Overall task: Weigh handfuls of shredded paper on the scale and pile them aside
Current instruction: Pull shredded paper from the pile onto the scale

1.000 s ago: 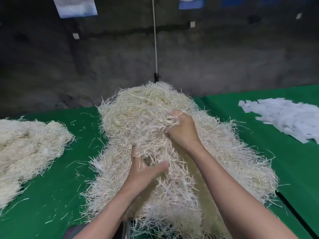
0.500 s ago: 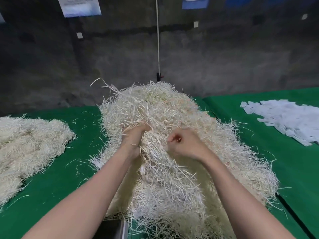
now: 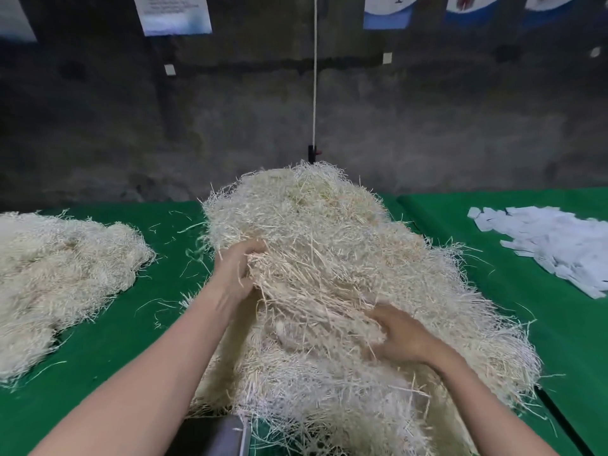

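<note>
– Starting with the left grip (image 3: 237, 271): what has it got?
– Its fingers are curled into the left flank of the shredded paper (image 3: 329, 225), with a bunch of strands gathered against the palm.
– And the right grip (image 3: 401, 334)?
– It is lower and nearer, on the heap's front slope, with fingers bent round a tuft of the same strands and the fingertips buried.
– Where does the heap sit?
– In the middle of the green desk (image 3: 108, 340), straight ahead of the person. A grey metal edge (image 3: 227, 436) shows under its near side; I cannot tell what it is.
– Around it?
– Apart to the left lies a second pile (image 3: 59, 264) of shreds, with loose strands between. To the right lie white paper slips (image 3: 559, 245), spread flat.
– Any writing?
– On the dark wall (image 3: 427, 126) behind hang sheets (image 3: 174, 11), one with lines of print too blurred to read. A white cord (image 3: 315, 77) runs down behind the heap.
</note>
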